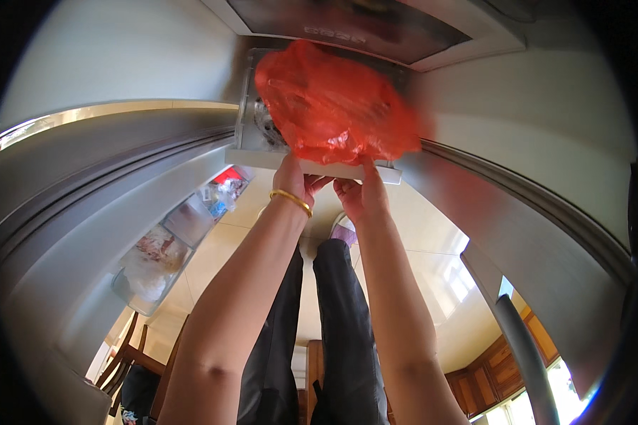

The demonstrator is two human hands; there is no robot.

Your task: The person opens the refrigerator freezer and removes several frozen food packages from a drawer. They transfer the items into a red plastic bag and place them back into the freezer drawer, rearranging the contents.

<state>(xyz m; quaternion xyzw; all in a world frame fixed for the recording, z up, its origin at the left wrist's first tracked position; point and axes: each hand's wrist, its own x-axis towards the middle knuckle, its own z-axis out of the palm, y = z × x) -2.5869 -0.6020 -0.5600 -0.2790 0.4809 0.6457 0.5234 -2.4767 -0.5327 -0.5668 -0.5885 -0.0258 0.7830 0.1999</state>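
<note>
Before me a clear plastic drawer [243,101] with a white front strip [251,158] juts out inside an open refrigerator. A crumpled red plastic bag [335,106] fills most of it and hangs over the front on the right; its contents are hidden. At the drawer's left side, a clear bag with something dark in it [268,125] shows. My left hand [295,180], with a gold bangle at the wrist, grips the front strip with its fingers curled underneath. My right hand [364,191] holds the same strip farther right, its thumb by the bag's lower edge.
The left refrigerator door [85,234] stands open, with clear bins [186,223] of bagged items. The right door [515,212] is open too, its handle [526,350] outward. A dark-fronted compartment [351,26] lies above the drawer. A wooden chair [130,356] and wooden cabinets [489,372] stand behind.
</note>
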